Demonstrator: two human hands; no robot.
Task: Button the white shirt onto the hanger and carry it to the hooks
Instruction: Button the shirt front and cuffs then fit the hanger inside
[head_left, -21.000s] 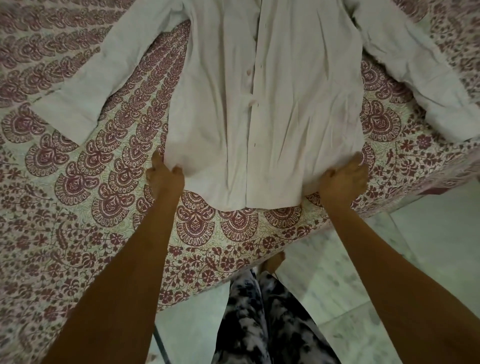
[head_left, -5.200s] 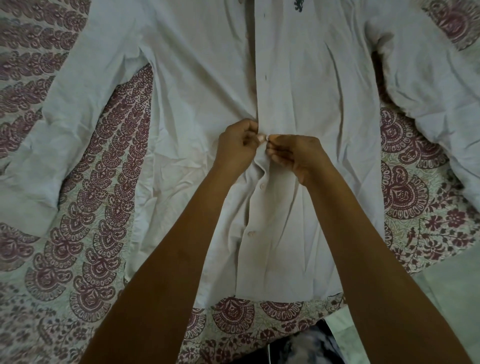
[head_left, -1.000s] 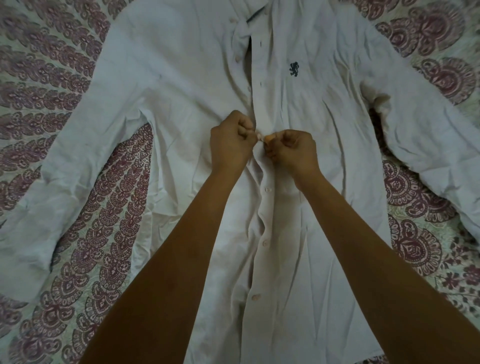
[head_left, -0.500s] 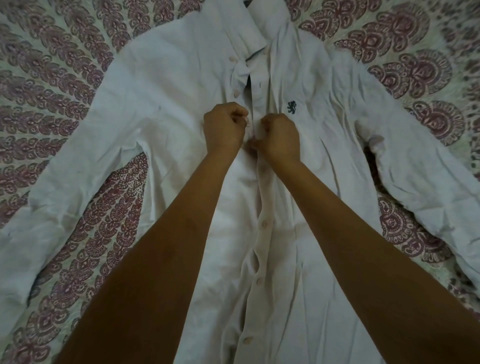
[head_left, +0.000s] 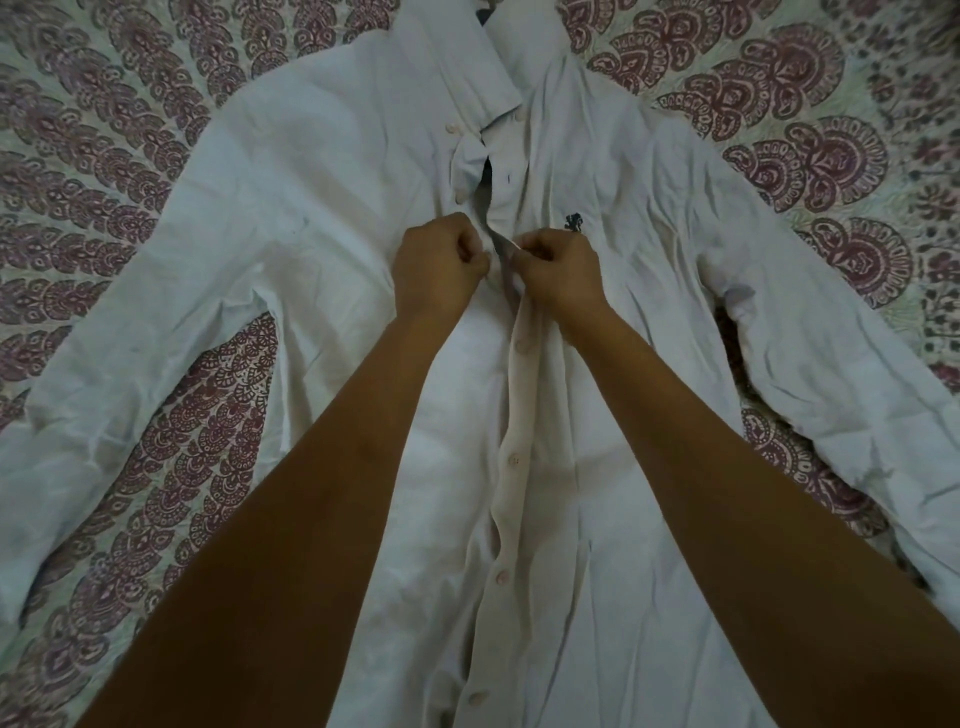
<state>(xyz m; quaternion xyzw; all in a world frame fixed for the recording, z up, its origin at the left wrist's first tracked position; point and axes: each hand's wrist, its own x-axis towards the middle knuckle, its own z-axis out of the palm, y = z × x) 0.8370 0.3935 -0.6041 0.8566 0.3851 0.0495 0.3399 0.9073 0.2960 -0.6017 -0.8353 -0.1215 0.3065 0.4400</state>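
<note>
The white shirt (head_left: 322, 218) lies face up on the bed, sleeves spread to both sides, collar at the top, a small dark emblem on the chest. Several buttons are fastened along the placket below my hands; above them it gapes open with two loose buttons showing. My left hand (head_left: 439, 265) pinches the left front edge at chest height. My right hand (head_left: 561, 267) pinches the buttonhole strip just beside it. Something dark shows inside the collar opening; I cannot tell what it is.
A bedsheet (head_left: 171, 467) with a maroon paisley print covers the whole bed under the shirt. The right sleeve (head_left: 831, 395) runs off toward the lower right edge, the left sleeve (head_left: 104, 415) toward the lower left.
Both hands have moved up the placket from the middle buttons to chest height, close under the emblem. More buttons below them are fastened than five seconds ago.
</note>
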